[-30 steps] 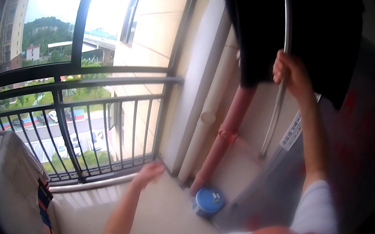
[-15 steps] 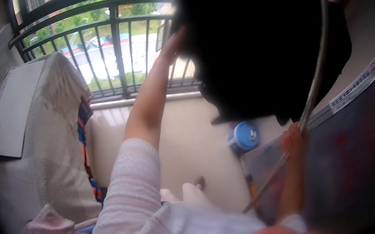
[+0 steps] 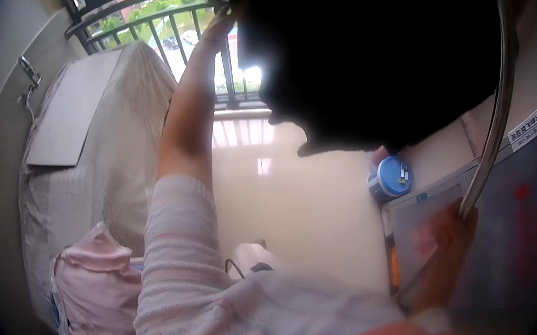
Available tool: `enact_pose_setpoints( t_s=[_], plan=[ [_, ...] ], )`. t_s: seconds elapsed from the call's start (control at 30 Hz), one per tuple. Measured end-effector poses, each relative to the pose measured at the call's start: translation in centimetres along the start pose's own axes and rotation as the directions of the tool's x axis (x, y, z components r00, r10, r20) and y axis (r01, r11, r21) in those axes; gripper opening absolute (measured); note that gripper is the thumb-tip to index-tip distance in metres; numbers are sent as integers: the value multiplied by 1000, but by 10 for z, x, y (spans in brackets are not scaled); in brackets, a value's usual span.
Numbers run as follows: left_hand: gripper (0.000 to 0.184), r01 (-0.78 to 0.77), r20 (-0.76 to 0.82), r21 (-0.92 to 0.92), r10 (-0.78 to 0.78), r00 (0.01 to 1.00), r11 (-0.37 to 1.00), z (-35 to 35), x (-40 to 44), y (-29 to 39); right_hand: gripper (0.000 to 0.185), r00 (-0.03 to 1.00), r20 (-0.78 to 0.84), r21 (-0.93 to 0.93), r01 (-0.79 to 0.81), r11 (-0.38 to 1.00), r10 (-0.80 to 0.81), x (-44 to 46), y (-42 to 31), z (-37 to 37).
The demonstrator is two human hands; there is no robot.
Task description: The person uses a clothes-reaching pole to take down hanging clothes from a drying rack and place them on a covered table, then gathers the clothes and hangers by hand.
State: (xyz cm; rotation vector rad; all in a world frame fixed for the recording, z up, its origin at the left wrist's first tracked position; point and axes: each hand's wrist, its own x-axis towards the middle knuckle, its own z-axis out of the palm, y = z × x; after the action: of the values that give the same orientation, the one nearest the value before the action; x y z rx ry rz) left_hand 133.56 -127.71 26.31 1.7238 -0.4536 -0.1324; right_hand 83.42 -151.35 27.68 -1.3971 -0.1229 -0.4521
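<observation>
A large black garment [image 3: 369, 52] hangs high in front of me and fills much of the upper view; its folds are lost in the darkness. My left hand [image 3: 222, 24] is raised at its upper left edge, with the fingers closed on the cloth and their tips partly hidden. Low on the right, my right hand [image 3: 454, 231] is wrapped round a long metal pole [image 3: 501, 103]. This pole rises past the garment's right side and looks bent by the lens. Where its top end is cannot be seen.
Dark railings [image 3: 194, 18] close off the far end. On the left stands a cloth-covered bulky object [image 3: 132, 111] with a white board [image 3: 78, 111] on top, beside a pink garment [image 3: 96, 278]. A blue-lidded bucket [image 3: 393, 177] stands by a grey panel [image 3: 491, 213] at right.
My view has swung left, so the covered object and bucket appear further right. My left hand stays raised at the black garment, and my right hand still grips the pole.
</observation>
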Motion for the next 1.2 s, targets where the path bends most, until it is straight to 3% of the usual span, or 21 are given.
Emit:
enact_pose_setpoints(
  t_s=[0.03, 0.07, 0.13, 0.17, 0.2, 0.27, 0.33, 0.37, 0.43, 0.47, 0.5, 0.53, 0.57, 0.6, 0.63, 0.67, 0.73, 0.77, 0.83, 0.9, 1.2],
  plan=[
    [84, 22, 149, 32, -27, 988, 999, 4, -18, -6, 19, 997, 70, -65, 41, 997, -36, -3, -7, 5],
    [85, 76, 127, -18, -73, 989, 997, 17, -27, -19, 17, 1000, -7, -41, 9, 999, -9, -16, -8, -2],
    [82, -29, 134, -171, 52, 990, 985, 33, -44, -41, 14, 996, -90, -52, -28, 998, 23, -41, -10, -16],
    [76, -289, 122, -284, 333, 935, 914, 31, -50, -66, 13, 995, -93, -89, -37, 995, 28, -48, -14, -20],
    [73, -269, 78, -330, 310, 947, 905, 26, -61, -68, 12, 1000, -18, -188, -19, 982, 16, -50, -22, -18],
    [66, -231, -6, -418, 251, 968, 879, 15, -88, -70, 4, 992, -116, -235, -67, 970, 41, -58, -33, -17],
    [59, 59, 141, -245, -25, 990, 968, -26, -112, -85, 11, 921, -376, -125, -163, 979, 105, -72, -36, -21],
    [56, 214, 31, -24, -213, 976, 976, -60, -102, -123, 14, 877, -463, -73, -184, 980, 130, -77, -36, -23],
    [52, 226, -150, 254, -193, 970, 940, -71, -112, -121, 17, 886, -442, -37, -174, 984, 140, -84, -35, -33],
    [50, 71, -169, 327, -15, 986, 942, -69, -116, -123, 20, 906, -400, -27, -164, 986, 140, -86, -35, -37],
    [45, -215, -235, 283, 285, 929, 935, -59, -119, -128, 26, 947, -295, -39, -142, 989, 124, -84, -35, -41],
    [40, -482, -279, 297, 557, 782, 824, -36, -140, -100, 33, 977, -184, -49, -117, 992, 106, -84, -37, -47],
    [35, -501, -238, 610, 745, 623, 614, -29, -151, -93, 29, 989, -104, -39, -114, 993, 110, -84, -36, -58],
    [35, -537, -454, 153, 542, 708, 830, -16, -161, -69, 26, 994, -20, -30, -112, 993, 111, -84, -32, -73],
    [36, -493, -533, -349, 264, 804, 797, 1, -171, -37, 22, 992, 64, -18, -109, 994, 110, -85, -30, -82],
    [36, -383, -456, -758, -10, 890, 528, 8, -179, -20, 24, 992, 65, -7, -108, 994, 108, -85, -30, -83],
    [34, -200, -575, -498, -148, 805, 844, -2, -178, -25, 28, 993, 58, 18, -99, 995, 98, -86, -29, -80],
    [33, -295, -554, -318, 76, 829, 901, -12, -180, -41, 28, 993, 69, 5, -94, 996, 94, -87, -29, -80],
    [34, -361, -453, -341, 184, 872, 868, -13, -199, -38, 30, 992, 92, -23, -87, 996, 89, -89, -28, -79],
    [36, -241, -328, -699, -2, 945, 674, -11, -226, -22, 29, 991, 104, -30, -80, 996, 83, -90, -27, -80],
    [30, -253, -426, -708, -114, 897, 659, -16, -242, -45, 27, 984, 93, 41, -155, 987, 151, -83, -20, -85]
  ],
)
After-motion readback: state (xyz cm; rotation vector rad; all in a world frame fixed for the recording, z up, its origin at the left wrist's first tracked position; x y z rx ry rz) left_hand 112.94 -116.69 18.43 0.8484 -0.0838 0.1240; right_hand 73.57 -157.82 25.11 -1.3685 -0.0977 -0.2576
